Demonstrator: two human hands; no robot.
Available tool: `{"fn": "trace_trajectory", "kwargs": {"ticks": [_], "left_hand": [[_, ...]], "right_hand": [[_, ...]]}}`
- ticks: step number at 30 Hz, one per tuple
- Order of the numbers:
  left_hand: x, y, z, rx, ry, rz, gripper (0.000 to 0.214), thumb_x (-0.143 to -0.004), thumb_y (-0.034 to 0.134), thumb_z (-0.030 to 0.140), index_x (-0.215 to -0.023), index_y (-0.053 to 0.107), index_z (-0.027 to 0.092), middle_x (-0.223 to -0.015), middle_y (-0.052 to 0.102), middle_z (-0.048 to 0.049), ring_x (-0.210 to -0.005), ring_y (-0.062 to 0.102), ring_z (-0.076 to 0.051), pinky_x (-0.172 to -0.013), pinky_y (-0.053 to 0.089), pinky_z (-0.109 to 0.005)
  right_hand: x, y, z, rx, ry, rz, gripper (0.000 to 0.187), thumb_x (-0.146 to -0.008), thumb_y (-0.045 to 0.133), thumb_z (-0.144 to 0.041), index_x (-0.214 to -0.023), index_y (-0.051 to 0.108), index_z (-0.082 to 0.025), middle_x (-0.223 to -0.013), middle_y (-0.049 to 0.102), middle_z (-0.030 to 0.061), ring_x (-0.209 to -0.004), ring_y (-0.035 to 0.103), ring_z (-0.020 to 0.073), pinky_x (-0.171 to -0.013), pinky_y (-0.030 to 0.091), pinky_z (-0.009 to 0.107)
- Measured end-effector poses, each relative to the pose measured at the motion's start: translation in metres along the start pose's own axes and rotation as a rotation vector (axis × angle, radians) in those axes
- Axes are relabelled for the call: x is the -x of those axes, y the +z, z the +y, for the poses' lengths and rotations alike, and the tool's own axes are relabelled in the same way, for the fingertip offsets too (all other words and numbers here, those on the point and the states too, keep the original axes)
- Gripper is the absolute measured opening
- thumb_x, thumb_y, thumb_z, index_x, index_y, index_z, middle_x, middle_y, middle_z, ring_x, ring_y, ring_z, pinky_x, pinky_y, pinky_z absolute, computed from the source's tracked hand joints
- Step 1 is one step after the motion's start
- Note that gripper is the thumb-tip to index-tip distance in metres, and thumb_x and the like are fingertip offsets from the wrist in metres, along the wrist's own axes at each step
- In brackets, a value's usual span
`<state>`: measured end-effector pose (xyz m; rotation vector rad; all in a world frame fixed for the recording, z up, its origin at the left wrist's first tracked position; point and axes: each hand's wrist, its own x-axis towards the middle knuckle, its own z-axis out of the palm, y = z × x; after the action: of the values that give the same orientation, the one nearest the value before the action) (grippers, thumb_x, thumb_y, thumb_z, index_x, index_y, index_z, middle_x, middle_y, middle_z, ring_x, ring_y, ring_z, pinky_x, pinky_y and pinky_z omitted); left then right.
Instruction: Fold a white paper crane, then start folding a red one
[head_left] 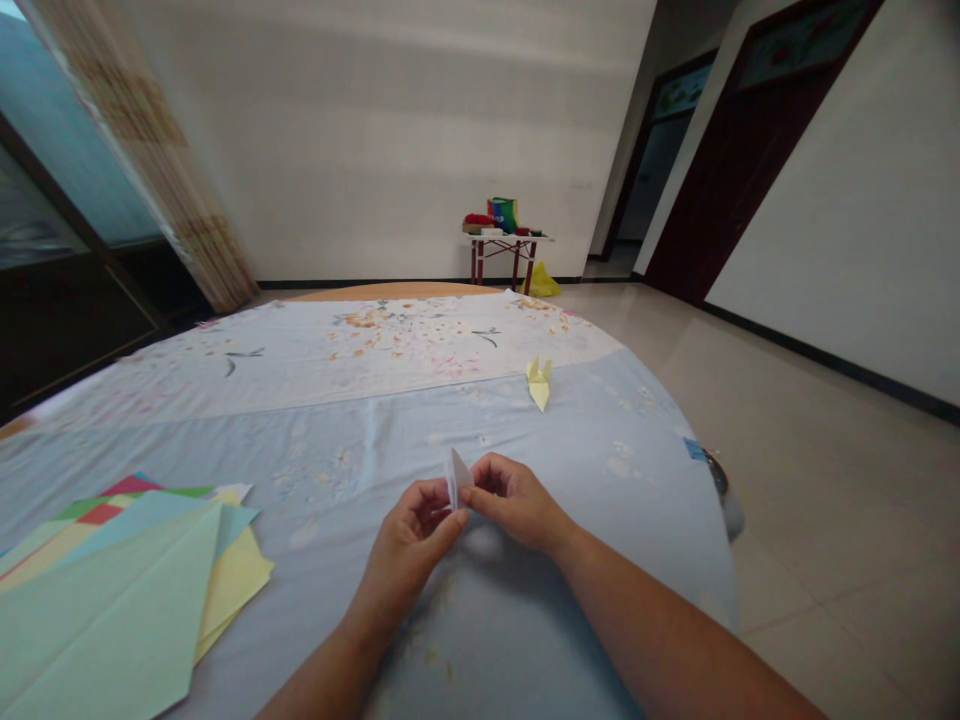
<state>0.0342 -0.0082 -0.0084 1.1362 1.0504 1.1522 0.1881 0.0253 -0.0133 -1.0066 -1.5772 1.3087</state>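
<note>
A small folded piece of white paper [456,478] stands upright between my two hands, just above the cloth-covered table. My left hand [420,525] pinches it from the left, thumb in front and fingers behind. From the right, my right hand [517,500] grips its edge between thumb and forefinger. Its lower part is partly hidden by my thumbs. Beyond my hands lies a folded yellow paper figure [539,384] with pointed tips.
A stack of coloured paper sheets [112,610] lies at the left. A floral cloth [337,440] covers the round table. Against the far wall is a small side table [510,238] bearing several items, with a yellow bag [544,281] beside it.
</note>
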Motion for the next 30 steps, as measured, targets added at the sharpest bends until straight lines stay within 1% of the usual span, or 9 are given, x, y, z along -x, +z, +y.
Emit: {"fn": "trace_trajectory", "kwargs": {"ticks": [4, 7, 10, 15, 19, 22, 24, 27, 30], "left_hand": [[-0.0012, -0.0022, -0.0010, -0.087, 0.024, 0.098, 0.028, -0.064, 0.071, 0.032, -0.084, 0.059, 0.017, -0.081, 0.065, -0.0020, -0.075, 0.061, -0.016, -0.071, 0.046, -0.026], [-0.0012, -0.0040, -0.0037, -0.184, 0.053, 0.151, 0.028, -0.063, 0.070, 0.034, -0.085, 0.061, 0.018, -0.079, 0.065, -0.0016, -0.075, 0.060, -0.016, -0.072, 0.045, -0.026], [-0.0013, -0.0054, -0.0071, -0.255, 0.089, 0.164, 0.028, -0.066, 0.069, 0.034, -0.088, 0.061, 0.018, -0.080, 0.065, -0.0018, -0.075, 0.059, -0.016, -0.073, 0.045, -0.026], [-0.0005, -0.0050, -0.0081, -0.302, 0.146, 0.182, 0.031, -0.067, 0.067, 0.034, -0.095, 0.063, 0.020, -0.078, 0.064, -0.0006, -0.075, 0.059, -0.017, -0.074, 0.045, -0.026], [0.0017, -0.0050, -0.0061, -0.353, 0.208, 0.185, 0.030, -0.072, 0.062, 0.032, -0.100, 0.063, 0.022, -0.084, 0.063, -0.0018, -0.078, 0.058, -0.017, -0.076, 0.044, -0.027], [0.0037, -0.0048, -0.0030, -0.404, 0.218, 0.208, 0.031, -0.072, 0.061, 0.031, -0.101, 0.063, 0.022, -0.080, 0.063, -0.0011, -0.071, 0.057, -0.015, -0.073, 0.044, -0.026], [0.0045, -0.0041, -0.0009, -0.410, 0.207, 0.234, 0.030, -0.071, 0.062, 0.032, -0.099, 0.064, 0.021, -0.078, 0.064, -0.0006, -0.066, 0.056, -0.015, -0.071, 0.044, -0.026], [0.0038, -0.0032, -0.0007, -0.370, 0.195, 0.244, 0.029, -0.071, 0.063, 0.033, -0.096, 0.064, 0.021, -0.085, 0.066, -0.0021, -0.075, 0.060, -0.016, -0.076, 0.044, -0.026], [0.0015, -0.0030, -0.0034, -0.296, 0.173, 0.241, 0.037, -0.073, 0.062, 0.033, -0.107, 0.056, 0.019, -0.084, 0.065, -0.0020, -0.081, 0.061, -0.017, -0.078, 0.045, -0.028]], "right_hand": [[-0.0026, -0.0007, 0.0046, -0.045, 0.019, 0.020, 0.032, -0.070, 0.063, -0.045, -0.072, 0.049, -0.017, -0.063, 0.048, -0.0043, -0.057, 0.042, 0.0076, -0.056, 0.038, 0.020], [-0.0032, -0.0005, 0.0065, -0.058, 0.026, 0.022, 0.033, -0.069, 0.064, -0.046, -0.071, 0.049, -0.016, -0.062, 0.048, -0.0045, -0.055, 0.042, 0.0073, -0.054, 0.037, 0.020], [-0.0028, 0.0004, 0.0068, -0.052, 0.031, 0.014, 0.032, -0.070, 0.064, -0.045, -0.073, 0.049, -0.017, -0.063, 0.049, -0.0044, -0.056, 0.042, 0.0073, -0.054, 0.037, 0.020], [-0.0027, 0.0013, 0.0042, -0.041, 0.009, -0.004, 0.027, -0.071, 0.063, -0.039, -0.078, 0.049, -0.017, -0.066, 0.048, -0.0047, -0.056, 0.042, 0.0071, -0.055, 0.036, 0.020], [-0.0026, 0.0015, 0.0031, -0.025, 0.023, -0.026, 0.025, -0.072, 0.063, -0.037, -0.077, 0.048, -0.017, -0.064, 0.045, -0.0055, -0.055, 0.040, 0.0065, -0.052, 0.033, 0.019], [-0.0017, 0.0018, 0.0040, -0.032, 0.041, -0.056, 0.026, -0.071, 0.063, -0.038, -0.076, 0.047, -0.017, -0.061, 0.043, -0.0065, -0.052, 0.037, 0.0061, -0.050, 0.031, 0.019], [-0.0009, 0.0022, 0.0047, -0.035, 0.041, -0.072, 0.026, -0.071, 0.063, -0.036, -0.076, 0.047, -0.017, -0.061, 0.043, -0.0067, -0.051, 0.037, 0.0059, -0.049, 0.030, 0.019], [0.0002, 0.0030, 0.0053, -0.016, 0.038, -0.096, 0.023, -0.072, 0.062, -0.034, -0.075, 0.046, -0.017, -0.060, 0.043, -0.0065, -0.052, 0.036, 0.0058, -0.049, 0.029, 0.019], [0.0003, 0.0036, 0.0062, 0.004, 0.043, -0.111, 0.022, -0.072, 0.061, -0.032, -0.075, 0.046, -0.017, -0.060, 0.043, -0.0065, -0.052, 0.036, 0.0055, -0.049, 0.029, 0.018]]}}
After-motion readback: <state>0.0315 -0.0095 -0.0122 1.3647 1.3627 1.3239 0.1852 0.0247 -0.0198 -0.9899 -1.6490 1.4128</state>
